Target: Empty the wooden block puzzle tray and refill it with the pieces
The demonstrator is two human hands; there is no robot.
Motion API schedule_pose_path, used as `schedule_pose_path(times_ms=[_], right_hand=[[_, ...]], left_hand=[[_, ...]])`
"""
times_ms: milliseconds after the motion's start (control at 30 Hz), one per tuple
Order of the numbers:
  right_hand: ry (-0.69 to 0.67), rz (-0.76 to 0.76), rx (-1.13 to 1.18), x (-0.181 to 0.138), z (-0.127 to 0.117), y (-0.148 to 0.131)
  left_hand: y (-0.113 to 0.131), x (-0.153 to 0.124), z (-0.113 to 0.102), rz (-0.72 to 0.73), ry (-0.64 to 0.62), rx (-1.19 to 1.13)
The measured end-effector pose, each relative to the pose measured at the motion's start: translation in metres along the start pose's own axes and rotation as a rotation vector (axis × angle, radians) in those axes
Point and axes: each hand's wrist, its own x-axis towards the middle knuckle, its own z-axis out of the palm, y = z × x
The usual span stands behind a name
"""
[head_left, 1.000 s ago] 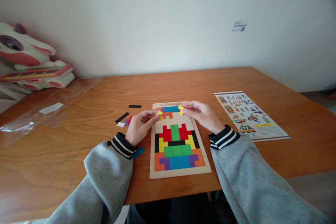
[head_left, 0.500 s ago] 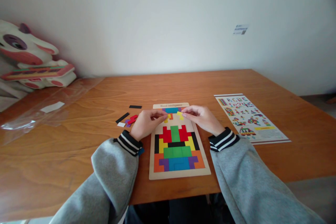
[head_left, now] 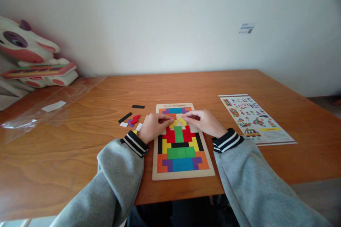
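A wooden puzzle board (head_left: pixel 183 175) lies in front of me, largely filled with coloured block pieces. Above its upper part, my left hand (head_left: pixel 154 126) pinches a yellow puzzle piece (head_left: pixel 173 124) between thumb and fingertips. Opposite it, my right hand (head_left: pixel 201 120) has its fingers closed on another yellow puzzle piece (head_left: pixel 182 121). Both yellow pieces are close together, just above a green piece (head_left: pixel 179 134) flanked by red ones. An orange piece (head_left: pixel 173 116) shows behind the left fingertips. My fingers partly cover the yellow pieces, so their full outlines are hidden.
Left of the board lie loose pieces: a red one (head_left: pixel 135 119), two black bars (head_left: pixel 138 106), white ones (head_left: pixel 124 124) and a purple one. A printed pattern sheet (head_left: pixel 255 120) is on the right. Clear plastic (head_left: pixel 34 122) and a toy animal with a keyboard (head_left: pixel 39 69) sit at left.
Both hands have moved down the board with the yellow pieces, which are now nearer the green piece and each other. The left hand also shifted right, uncovering loose white and yellow pieces.
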Motion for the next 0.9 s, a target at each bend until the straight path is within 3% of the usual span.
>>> schedule_pose_path(times_ms=[400,600,900], right_hand=[[0.013,-0.169,-0.103,0.001,0.005,0.004],[0.003,-0.189,-0.058,0.000,0.008,0.009],[-0.030,-0.176,-0.069,0.000,0.007,0.006]], left_hand=[[-0.005,-0.002,0.002,0.278,0.144,0.219],[-0.013,-0.005,-0.001,0.538,0.096,0.294],[-0.015,-0.004,0.003,0.531,0.102,0.285]])
